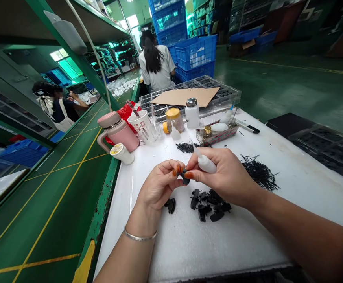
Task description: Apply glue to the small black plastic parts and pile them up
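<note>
My left hand (159, 184) and my right hand (223, 173) meet over a white foam pad (189, 239). Between their fingertips they pinch a small black plastic part (185, 177). The right hand also clasps a small white squeeze bottle (204, 162), its thin nozzle pointing up and away. Just below the hands lies a heap of several similar black parts (208, 204), with one more black part (170, 205) lying apart to the left. A bundle of thin black pins (260, 173) lies to the right of my right hand.
At the back of the pad stand a pink mug (118, 133), a white cup (140, 125), a yellow-lidded jar (175, 120), a white bottle (192, 113) and a small box (217, 135). Black trays (331, 147) lie right. Two people work at benches beyond, near blue crates (195, 51).
</note>
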Demonstrator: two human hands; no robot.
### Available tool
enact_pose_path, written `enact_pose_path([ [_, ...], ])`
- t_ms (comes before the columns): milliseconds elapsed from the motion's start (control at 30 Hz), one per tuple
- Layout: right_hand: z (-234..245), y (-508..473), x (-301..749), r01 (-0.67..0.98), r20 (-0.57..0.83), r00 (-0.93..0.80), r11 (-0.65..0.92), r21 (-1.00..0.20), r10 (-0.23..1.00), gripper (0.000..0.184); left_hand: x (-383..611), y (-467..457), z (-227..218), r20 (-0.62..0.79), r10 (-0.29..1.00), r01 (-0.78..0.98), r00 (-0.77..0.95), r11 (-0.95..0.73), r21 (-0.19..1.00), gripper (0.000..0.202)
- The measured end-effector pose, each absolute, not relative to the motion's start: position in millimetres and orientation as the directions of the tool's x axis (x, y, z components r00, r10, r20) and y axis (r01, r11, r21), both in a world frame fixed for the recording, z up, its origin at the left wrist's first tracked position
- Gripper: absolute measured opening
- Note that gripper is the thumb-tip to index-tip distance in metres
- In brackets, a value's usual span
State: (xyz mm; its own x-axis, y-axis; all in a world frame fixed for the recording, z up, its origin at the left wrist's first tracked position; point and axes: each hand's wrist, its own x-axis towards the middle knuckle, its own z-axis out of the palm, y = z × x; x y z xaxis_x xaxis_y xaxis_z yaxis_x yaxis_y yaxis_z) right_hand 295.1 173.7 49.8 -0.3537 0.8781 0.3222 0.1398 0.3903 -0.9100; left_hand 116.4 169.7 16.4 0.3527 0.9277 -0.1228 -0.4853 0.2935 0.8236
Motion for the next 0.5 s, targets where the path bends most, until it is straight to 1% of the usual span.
enact_pose_path([
  [333, 49.8, 174.9, 295.5, 0.176, 0.314, -0.355, 0.393, -0.903, 0.881, 0.01, 117.1, 170.8, 17.3, -0.141, 0.935, -0.449, 0.324, 0.283, 0.847, 0.017],
  [500, 51.0, 175.1, 295.5, 0.192, 0.304, -0.346, 0.384, -0.903, 0.887, 0.01, 115.8, 170.5, 18.5, -0.106, 0.95, -0.382, 0.292, 0.218, 0.898, 0.014],
])
